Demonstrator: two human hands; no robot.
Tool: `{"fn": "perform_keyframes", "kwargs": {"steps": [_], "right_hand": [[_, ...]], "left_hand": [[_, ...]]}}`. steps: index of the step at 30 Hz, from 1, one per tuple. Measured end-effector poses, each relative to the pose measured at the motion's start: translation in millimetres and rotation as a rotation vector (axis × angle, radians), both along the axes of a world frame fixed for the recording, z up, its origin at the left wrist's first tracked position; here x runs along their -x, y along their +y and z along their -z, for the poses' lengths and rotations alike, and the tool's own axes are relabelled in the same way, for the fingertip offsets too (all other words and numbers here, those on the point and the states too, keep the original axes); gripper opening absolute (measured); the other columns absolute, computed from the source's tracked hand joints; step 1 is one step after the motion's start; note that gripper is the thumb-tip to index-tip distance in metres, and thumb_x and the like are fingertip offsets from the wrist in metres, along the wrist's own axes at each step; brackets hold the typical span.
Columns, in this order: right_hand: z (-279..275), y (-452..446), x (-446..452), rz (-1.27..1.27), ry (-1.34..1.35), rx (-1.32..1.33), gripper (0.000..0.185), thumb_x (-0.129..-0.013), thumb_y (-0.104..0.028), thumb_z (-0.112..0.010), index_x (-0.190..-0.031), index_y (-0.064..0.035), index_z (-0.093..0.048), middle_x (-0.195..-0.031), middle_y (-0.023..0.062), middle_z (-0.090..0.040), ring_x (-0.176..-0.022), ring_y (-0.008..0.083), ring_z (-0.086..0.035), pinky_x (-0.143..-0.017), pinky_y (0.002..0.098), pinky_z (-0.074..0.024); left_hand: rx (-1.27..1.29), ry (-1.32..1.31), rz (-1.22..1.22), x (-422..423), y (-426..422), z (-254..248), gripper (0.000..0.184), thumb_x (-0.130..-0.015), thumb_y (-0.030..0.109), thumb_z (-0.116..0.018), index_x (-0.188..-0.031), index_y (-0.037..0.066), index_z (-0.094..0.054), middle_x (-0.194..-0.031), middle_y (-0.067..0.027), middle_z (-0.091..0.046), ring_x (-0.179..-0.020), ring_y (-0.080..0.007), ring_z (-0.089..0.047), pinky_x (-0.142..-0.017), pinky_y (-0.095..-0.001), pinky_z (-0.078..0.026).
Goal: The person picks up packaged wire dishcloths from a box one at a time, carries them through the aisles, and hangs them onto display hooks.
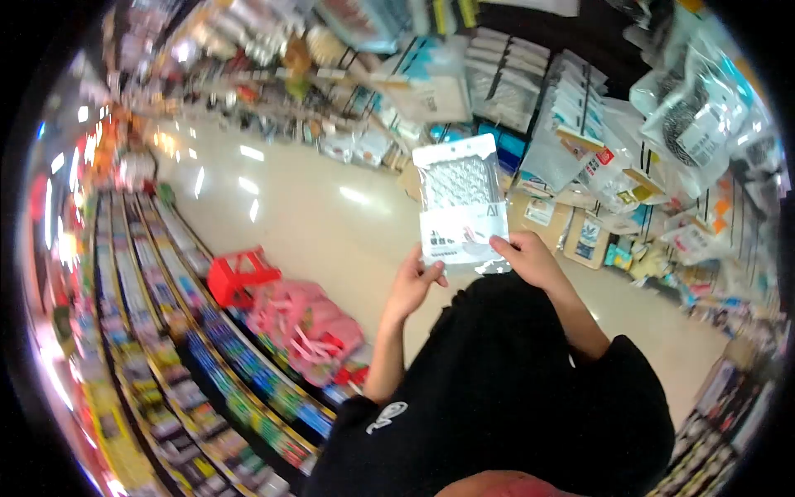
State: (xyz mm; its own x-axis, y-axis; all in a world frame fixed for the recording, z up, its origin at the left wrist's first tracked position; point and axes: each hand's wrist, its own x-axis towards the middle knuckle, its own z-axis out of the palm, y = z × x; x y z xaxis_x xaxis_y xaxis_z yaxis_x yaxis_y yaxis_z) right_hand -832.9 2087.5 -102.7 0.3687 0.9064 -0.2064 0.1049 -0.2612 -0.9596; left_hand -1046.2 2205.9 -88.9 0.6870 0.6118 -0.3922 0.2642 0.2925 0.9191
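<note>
Held up in front of me is a flat clear plastic packet [460,182] with a grey-white textured item inside and a white printed label across its lower half. My left hand [414,283] grips its lower left corner, thumb on the front. At the lower right edge, my right hand [532,258] pinches the packet the same way. Both hands' other fingers are partly hidden behind it. Beyond the packet, more bagged goods [507,79] hang on a display rack.
A long shelf [224,373] of small colourful packages runs along the left. Beside it on the floor [315,199] are a red plastic stool [240,275] and a pink bundle [302,323]. Hanging packets [696,124] crowd the right side. Another stocked shelf [712,422] stands at lower right.
</note>
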Motion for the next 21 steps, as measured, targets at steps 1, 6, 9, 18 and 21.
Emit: {"fn": "perform_keyframes", "kwargs": {"steps": [1,6,9,18,21], "right_hand": [[8.6,2.5,-5.0,0.031,0.034,0.042,0.040,-0.090,-0.035,-0.057,-0.080,0.0026,-0.064,-0.056,0.0057,-0.055,-0.052,0.0117,-0.050,-0.051,0.0317,-0.0389],[14.0,10.3,-21.9,0.197,0.024,0.119,0.044,-0.088,-0.037,-0.060,-0.074,0.0050,-0.060,-0.052,0.0121,-0.052,-0.049,0.0174,-0.050,-0.050,0.0347,-0.0394],[19.4,11.5,-28.3,0.243,0.034,0.088,0.041,-0.088,-0.034,-0.059,-0.073,0.0042,-0.059,-0.052,0.0139,-0.049,-0.047,0.0186,-0.044,-0.049,0.0345,-0.0377],[16.0,22.9,-37.4,0.307,-0.075,0.044,0.034,-0.087,-0.030,-0.062,-0.076,0.0029,-0.061,-0.053,0.0147,-0.049,-0.046,0.0205,-0.047,-0.049,0.0341,-0.0372],[11.0,23.9,-37.3,0.282,-0.082,0.136,0.035,-0.087,-0.029,-0.061,-0.075,0.0032,-0.061,-0.055,0.0152,-0.050,-0.049,0.0217,-0.049,-0.051,0.0341,-0.0393]], "left_hand": [[-0.002,0.023,0.035,-9.8,7.9,1.2,0.037,-0.091,0.003,-0.053,-0.126,0.000,-0.042,-0.091,-0.0064,-0.062,-0.068,-0.0114,-0.058,-0.066,-0.0253,-0.047],[-0.048,0.145,0.160,-51.5,42.5,11.4,0.036,-0.091,0.003,-0.052,-0.126,0.000,-0.041,-0.092,-0.0064,-0.062,-0.071,-0.0117,-0.059,-0.069,-0.0263,-0.048],[-0.098,0.181,0.278,-64.1,55.5,10.1,0.034,-0.091,0.001,-0.051,-0.124,0.000,-0.042,-0.093,-0.0071,-0.063,-0.072,-0.0123,-0.060,-0.069,-0.0267,-0.049],[-0.070,0.032,0.242,-83.5,78.9,42.2,0.029,-0.091,0.001,-0.051,-0.120,0.001,-0.046,-0.094,-0.0074,-0.064,-0.071,-0.0113,-0.060,-0.066,-0.0233,-0.047],[-0.013,0.042,0.307,-83.8,92.0,46.1,0.028,-0.092,0.003,-0.053,-0.119,0.002,-0.047,-0.092,-0.0057,-0.065,-0.072,-0.0112,-0.060,-0.067,-0.0223,-0.047]]}}
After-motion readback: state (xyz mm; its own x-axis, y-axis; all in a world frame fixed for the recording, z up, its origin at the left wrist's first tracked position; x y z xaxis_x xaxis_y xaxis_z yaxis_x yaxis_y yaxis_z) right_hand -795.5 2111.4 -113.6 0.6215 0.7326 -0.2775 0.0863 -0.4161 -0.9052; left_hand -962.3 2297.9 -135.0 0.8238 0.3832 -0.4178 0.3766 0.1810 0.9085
